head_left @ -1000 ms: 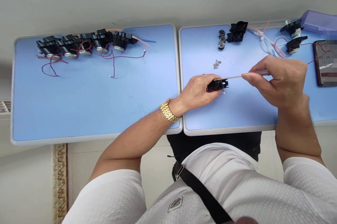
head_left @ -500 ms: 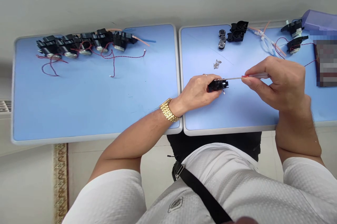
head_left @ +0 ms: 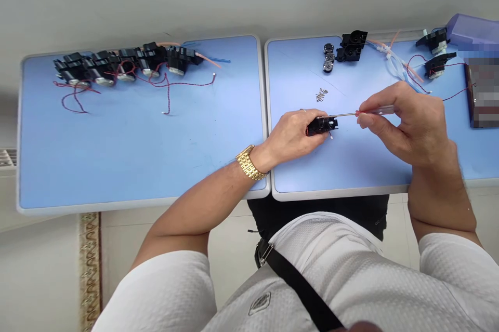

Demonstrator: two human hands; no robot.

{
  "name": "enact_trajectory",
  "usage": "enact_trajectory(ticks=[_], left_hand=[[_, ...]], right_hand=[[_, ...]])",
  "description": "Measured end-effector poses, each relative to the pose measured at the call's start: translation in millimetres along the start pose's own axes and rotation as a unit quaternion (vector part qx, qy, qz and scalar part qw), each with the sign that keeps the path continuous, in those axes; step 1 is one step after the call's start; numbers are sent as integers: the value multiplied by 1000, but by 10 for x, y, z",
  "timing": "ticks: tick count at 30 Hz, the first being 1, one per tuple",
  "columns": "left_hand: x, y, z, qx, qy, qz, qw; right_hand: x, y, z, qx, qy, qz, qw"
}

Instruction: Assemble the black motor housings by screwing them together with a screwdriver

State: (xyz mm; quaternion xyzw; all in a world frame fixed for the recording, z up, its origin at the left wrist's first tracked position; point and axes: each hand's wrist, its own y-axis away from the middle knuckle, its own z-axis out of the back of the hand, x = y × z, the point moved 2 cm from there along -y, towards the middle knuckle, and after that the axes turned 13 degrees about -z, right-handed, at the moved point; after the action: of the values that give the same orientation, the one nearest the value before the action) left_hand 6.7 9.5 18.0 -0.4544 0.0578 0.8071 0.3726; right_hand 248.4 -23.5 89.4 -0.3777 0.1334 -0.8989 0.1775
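My left hand [head_left: 293, 133], with a gold watch at the wrist, is closed around a small black plastic part [head_left: 323, 125] resting on the right blue table [head_left: 351, 166]. My right hand [head_left: 405, 121] pinches the clear handle of a thin screwdriver [head_left: 353, 114], held level, with its metal shaft reaching left to the top of the black part. A little pile of small screws [head_left: 321, 94] lies just beyond the part.
A row of black motor units with red wires [head_left: 120, 66] lines the far edge of the left table [head_left: 136, 166]. On the right table's far side are black housings [head_left: 352, 45], round metal pieces [head_left: 328, 56], clear tubing [head_left: 393, 62], two wired units [head_left: 436, 54], a purple box [head_left: 470, 30] and a phone [head_left: 483, 90].
My right hand has shifted slightly left along the screwdriver and turned a little. My left hand and the black part have stayed put.
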Motion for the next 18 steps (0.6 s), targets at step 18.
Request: enact_trajectory(ticks=[18], left_hand=[[-5, -1, -9, -4, 10, 1, 1000]], right_hand=[[-6, -7, 30, 0, 0, -22, 1000]])
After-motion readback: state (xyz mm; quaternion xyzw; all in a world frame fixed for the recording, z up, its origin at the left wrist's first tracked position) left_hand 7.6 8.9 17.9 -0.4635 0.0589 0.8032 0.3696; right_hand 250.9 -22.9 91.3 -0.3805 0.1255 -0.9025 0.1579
